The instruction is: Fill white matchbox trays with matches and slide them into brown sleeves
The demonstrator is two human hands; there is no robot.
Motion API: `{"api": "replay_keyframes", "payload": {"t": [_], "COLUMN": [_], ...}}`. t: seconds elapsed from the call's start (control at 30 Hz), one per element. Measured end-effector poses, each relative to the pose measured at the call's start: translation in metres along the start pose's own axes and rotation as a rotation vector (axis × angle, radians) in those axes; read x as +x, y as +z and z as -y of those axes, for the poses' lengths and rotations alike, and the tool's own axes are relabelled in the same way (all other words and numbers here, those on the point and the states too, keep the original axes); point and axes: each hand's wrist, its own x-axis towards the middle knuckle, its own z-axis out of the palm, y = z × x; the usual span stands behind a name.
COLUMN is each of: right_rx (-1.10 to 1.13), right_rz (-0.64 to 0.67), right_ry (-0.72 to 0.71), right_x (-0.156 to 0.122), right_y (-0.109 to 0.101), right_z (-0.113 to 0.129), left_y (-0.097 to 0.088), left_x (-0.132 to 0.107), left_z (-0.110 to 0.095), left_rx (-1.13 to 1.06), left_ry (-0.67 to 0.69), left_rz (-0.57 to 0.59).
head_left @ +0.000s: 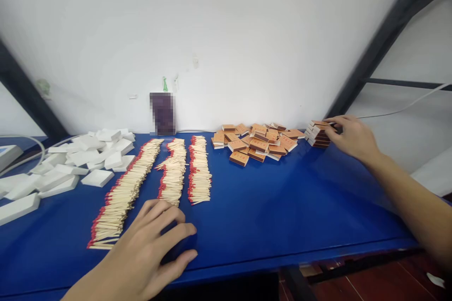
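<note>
At the far right of the table, my right hand (353,136) has its thumb and fingers closed at the right end of a top matchbox (319,123). That box rests on a small stack of matchboxes (319,141) with brown covers and pale ends. My left hand (155,240) is low over the table's front, its fingers bent and apart, with nothing in it. Closest to its fingertips is the middle row of red-headed matches (173,174). A longer row of matches (120,193) runs to its left, and a shorter row of matches (199,169) lies to the right.
White inner trays (97,178) lie heaped on the left of the blue table (254,225). Loose matchboxes (259,142) form a pile near the wall. A pixelated dark rectangle (164,113) leans there. Black frame posts (381,42) stand at both sides, with a white cable (406,108) at right.
</note>
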Motion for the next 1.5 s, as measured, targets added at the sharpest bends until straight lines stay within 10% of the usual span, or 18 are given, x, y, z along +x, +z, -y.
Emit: {"api": "replay_keyframes", "payload": {"t": [0.2, 0.4, 0.57, 1.17, 1.5], "right_rx": [0.167, 0.399, 0.407, 0.425, 0.642], "right_rz": [0.060, 0.330, 0.530, 0.276, 0.240], "right_ry": [-0.271, -0.737, -0.849, -1.076, -1.102], "right_x": [-0.011, -0.030, -0.042, -0.065, -0.115], "right_y": [-0.023, -0.040, -0.053, -0.032, -0.034], "right_z": [0.066, 0.132, 0.160, 0.233, 0.251], "left_y": [-0.045, -0.085, -0.093, -0.088, -0.104], "left_x": [-0.017, -0.054, -0.060, -0.073, -0.066], "left_z": [0.022, 0.125, 0.168, 0.177, 0.108], "left_rx": [-0.030, 0.324, 0.412, 0.391, 0.151], "left_ry": [-0.051, -0.310, -0.378, -0.419, -0.322], "left_rz": [0.028, -0.144, 0.125, 0.208, 0.102]}}
